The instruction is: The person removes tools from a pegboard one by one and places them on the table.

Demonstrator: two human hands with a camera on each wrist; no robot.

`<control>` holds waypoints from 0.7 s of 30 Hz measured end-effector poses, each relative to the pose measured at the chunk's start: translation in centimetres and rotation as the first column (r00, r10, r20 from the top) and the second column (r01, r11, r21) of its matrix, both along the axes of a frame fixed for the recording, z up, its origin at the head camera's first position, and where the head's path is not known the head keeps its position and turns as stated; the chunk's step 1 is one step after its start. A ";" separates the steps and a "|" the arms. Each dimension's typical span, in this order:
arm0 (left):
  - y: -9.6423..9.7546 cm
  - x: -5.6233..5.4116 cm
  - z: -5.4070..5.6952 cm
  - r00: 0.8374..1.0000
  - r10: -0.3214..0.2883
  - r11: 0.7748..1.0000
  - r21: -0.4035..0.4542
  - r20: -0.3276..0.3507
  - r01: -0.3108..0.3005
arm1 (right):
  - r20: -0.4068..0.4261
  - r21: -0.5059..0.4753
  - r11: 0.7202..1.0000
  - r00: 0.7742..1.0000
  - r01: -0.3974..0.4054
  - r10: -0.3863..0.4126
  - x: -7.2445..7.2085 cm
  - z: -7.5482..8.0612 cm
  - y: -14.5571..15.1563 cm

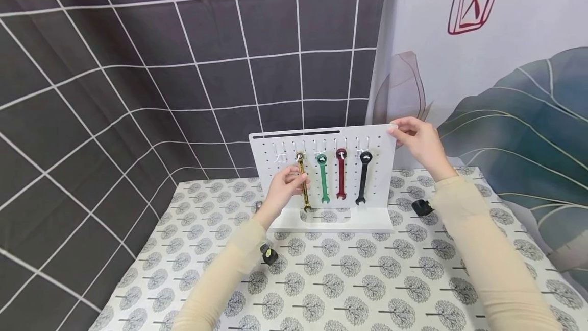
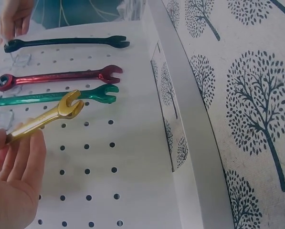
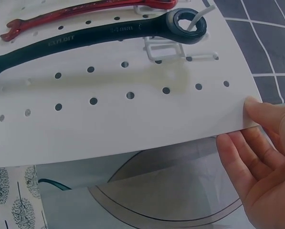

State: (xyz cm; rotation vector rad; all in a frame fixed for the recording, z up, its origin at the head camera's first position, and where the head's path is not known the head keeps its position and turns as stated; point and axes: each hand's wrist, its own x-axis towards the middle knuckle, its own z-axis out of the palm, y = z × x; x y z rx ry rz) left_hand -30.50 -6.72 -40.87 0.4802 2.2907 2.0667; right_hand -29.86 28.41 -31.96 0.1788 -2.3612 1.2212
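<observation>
My left hand pinches a gold combination wrench between thumb and fingers. Its ring end is up at a white wire hook on the white pegboard; whether the hook bears its weight I cannot tell. In the left wrist view the gold wrench's open end tilts out from the board, its ring end out of sight. To its right hang a green wrench, a red wrench and a black wrench, ring ends up. My right hand grips the board's upper right corner, thumb on the front face.
Another white wire hook sits at the board's left. The board stands on a white base on a tree-print tablecloth. Black wrist devices show by both forearms. A dark gridded curtain hangs behind.
</observation>
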 end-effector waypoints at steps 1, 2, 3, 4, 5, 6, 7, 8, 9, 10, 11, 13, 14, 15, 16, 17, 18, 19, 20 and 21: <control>0.0 0.1 0.0 1.000 0.002 1.000 0.001 0.003 -0.002 | 0.002 0.000 1.000 1.000 -0.001 0.001 0.0 0.0 0.0; -0.1 0.1 -0.1 1.000 0.003 1.000 0.003 0.008 -0.003 | 0.004 0.000 1.000 1.000 -0.003 0.003 0.0 0.0 0.0; -0.1 0.1 -0.1 1.000 0.003 1.000 0.005 0.007 -0.003 | 0.005 -0.001 1.000 1.000 -0.004 0.004 0.0 0.0 0.0; -0.1 0.2 -0.1 1.000 0.002 1.000 0.007 0.007 -0.002 | 0.005 -0.003 1.000 1.000 -0.006 0.006 0.0 0.0 0.0; -0.2 0.2 -0.1 1.000 0.001 1.000 0.011 0.006 -0.001 | 0.005 -0.005 1.000 1.000 -0.008 0.008 0.0 0.0 0.0; -0.2 0.2 -0.1 1.000 0.002 1.000 0.012 0.005 -0.002 | 0.005 -0.006 1.000 1.000 -0.009 0.009 0.0 0.0 0.0; -0.3 0.3 -0.1 1.000 0.001 1.000 0.013 0.003 -0.001 | 0.007 -0.007 1.000 1.000 -0.010 0.010 0.0 0.0 0.0; -0.3 0.3 -0.2 1.000 0.000 1.000 0.014 0.000 0.000 | 0.008 -0.008 1.000 1.000 -0.010 0.010 0.0 0.0 0.0; -0.3 0.4 -0.2 1.000 -0.001 1.000 0.017 -0.002 0.001 | 0.008 -0.008 1.000 1.000 -0.008 0.008 0.0 0.0 -0.1; -0.3 0.5 -0.2 1.000 -0.002 1.000 0.021 -0.002 0.002 | 0.008 -0.008 1.000 1.000 -0.005 0.005 0.0 0.0 -0.1; -0.4 0.5 -0.2 1.000 -0.001 1.000 0.022 -0.004 0.001 | 0.009 -0.009 1.000 1.000 -0.003 0.003 0.0 0.0 -0.1; -0.4 0.7 -0.1 1.000 -0.001 1.000 0.027 -0.006 0.001 | 0.010 -0.010 1.000 1.000 0.001 -0.001 0.1 0.0 -0.1; -0.5 0.7 -0.1 1.000 0.000 1.000 0.030 -0.008 0.000 | 0.009 -0.011 1.000 1.000 0.003 -0.003 0.1 0.0 -0.1; -0.5 0.8 -0.1 1.000 0.002 0.999 0.033 -0.008 -0.001 | 0.007 -0.011 1.000 1.000 0.005 -0.005 0.1 0.0 -0.1; -0.5 0.9 -0.1 1.000 0.004 0.999 0.033 -0.011 -0.004 | 0.006 -0.011 1.000 1.000 0.005 -0.005 0.1 0.0 -0.1; -0.6 0.9 -0.1 1.000 0.007 0.999 0.033 -0.014 -0.006 | 0.004 -0.010 1.000 1.000 0.004 -0.004 0.1 0.0 -0.1; -0.6 1.0 -0.1 1.000 0.008 0.999 0.033 -0.016 -0.007 | 0.002 -0.009 1.000 1.000 0.004 -0.004 0.1 0.0 -0.1; -0.7 1.0 -0.1 1.000 0.009 0.999 0.031 -0.022 -0.008 | 0.001 -0.009 1.000 1.000 0.002 -0.002 0.1 0.1 -0.1; -0.7 1.1 0.0 1.000 0.010 1.000 0.028 -0.024 -0.009 | -0.001 -0.006 1.000 1.000 0.002 -0.002 0.1 0.0 -0.1; -0.8 1.2 0.0 1.000 0.011 1.000 0.025 -0.027 -0.010 | -0.002 -0.004 1.000 1.000 0.002 -0.002 0.1 0.0 -0.1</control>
